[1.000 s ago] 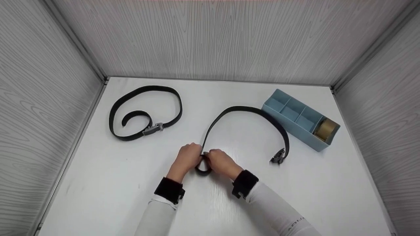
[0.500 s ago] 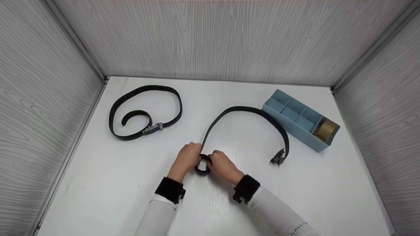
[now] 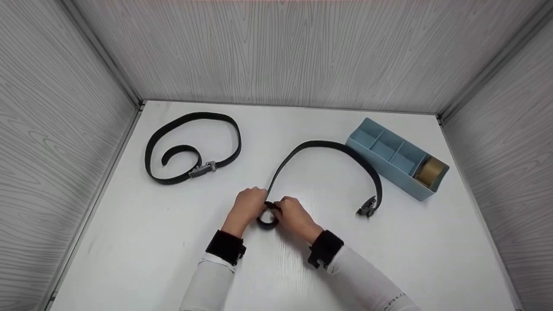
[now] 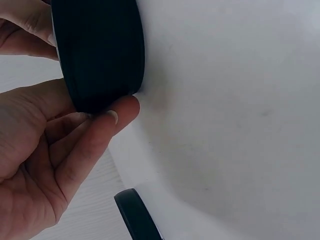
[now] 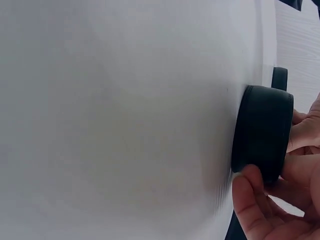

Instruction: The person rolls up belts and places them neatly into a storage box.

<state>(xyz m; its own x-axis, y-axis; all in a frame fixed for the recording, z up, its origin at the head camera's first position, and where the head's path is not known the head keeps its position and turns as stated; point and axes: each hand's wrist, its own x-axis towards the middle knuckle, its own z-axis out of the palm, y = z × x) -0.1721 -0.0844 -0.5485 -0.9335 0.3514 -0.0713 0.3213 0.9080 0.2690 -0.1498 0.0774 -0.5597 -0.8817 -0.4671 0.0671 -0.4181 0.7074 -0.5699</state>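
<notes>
A black belt point(image 3: 322, 144) arcs over the white table, its near end curled into a small standing coil point(image 3: 268, 224) between both hands. My left hand point(image 3: 247, 206) grips the coil's left side; the left wrist view shows fingertips point(image 4: 127, 107) at the lower edge of the coiled strap point(image 4: 100, 55). From the right, my right hand point(image 3: 296, 218) pinches the coil, fingers point(image 5: 245, 195) bent round the strap point(image 5: 262, 132) in the right wrist view. The belt's metal buckle point(image 3: 367, 207) lies at its far end on the right.
Another black belt point(image 3: 149, 151), looped through its silver buckle point(image 3: 202, 169), lies at the back left. At the back right stands a blue divided box point(image 3: 389, 172) with a roll of brown tape point(image 3: 430, 172) in its end compartment. Grey wood-grain panels point(image 3: 276, 52) wall the table.
The fingers of my right hand have shifted on the coil, and the strap's upper part has turned slightly between the hands. The rest of the belt lies as before.
</notes>
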